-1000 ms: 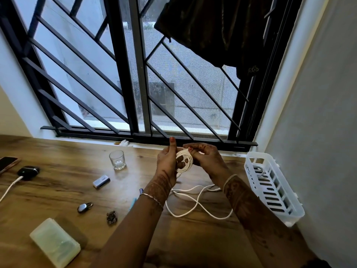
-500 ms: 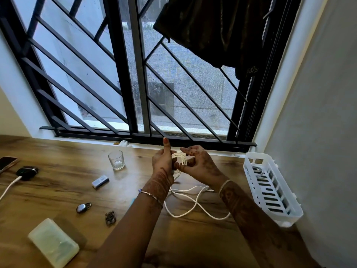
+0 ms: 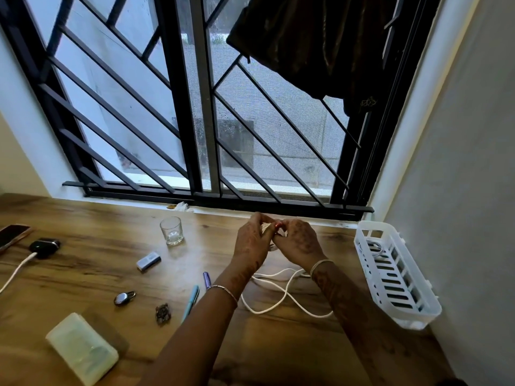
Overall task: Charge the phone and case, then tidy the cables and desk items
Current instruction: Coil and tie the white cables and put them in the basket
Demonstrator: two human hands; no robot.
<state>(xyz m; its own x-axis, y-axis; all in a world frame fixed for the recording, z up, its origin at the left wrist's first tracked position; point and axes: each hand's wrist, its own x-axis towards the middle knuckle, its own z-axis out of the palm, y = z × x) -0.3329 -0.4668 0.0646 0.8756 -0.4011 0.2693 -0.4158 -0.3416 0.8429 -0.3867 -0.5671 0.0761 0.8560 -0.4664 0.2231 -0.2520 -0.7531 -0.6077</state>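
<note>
My left hand [image 3: 252, 242] and my right hand [image 3: 299, 242] meet above the desk near the window sill, both curled round a small coil of the white cable [image 3: 281, 295]. The coil is mostly hidden between the fingers. The cable's loose length trails in loops on the wood below my wrists. At the far left lies the phone [image 3: 12, 235], and beside it the black earbud case [image 3: 44, 246] has a white charging cable [image 3: 16, 270] plugged in.
A white slotted basket [image 3: 401, 277] with a coiled cable inside stands against the right wall. On the desk: a glass [image 3: 171, 230], a small silver box [image 3: 148, 261], two pens [image 3: 192, 299], a key fob [image 3: 124, 298], a trinket [image 3: 163, 313], a pale green pouch [image 3: 82, 348].
My hands have lowered a little and closed together over the coil. My left thumb, which stuck up before, has folded down, and the coil is now mostly covered.
</note>
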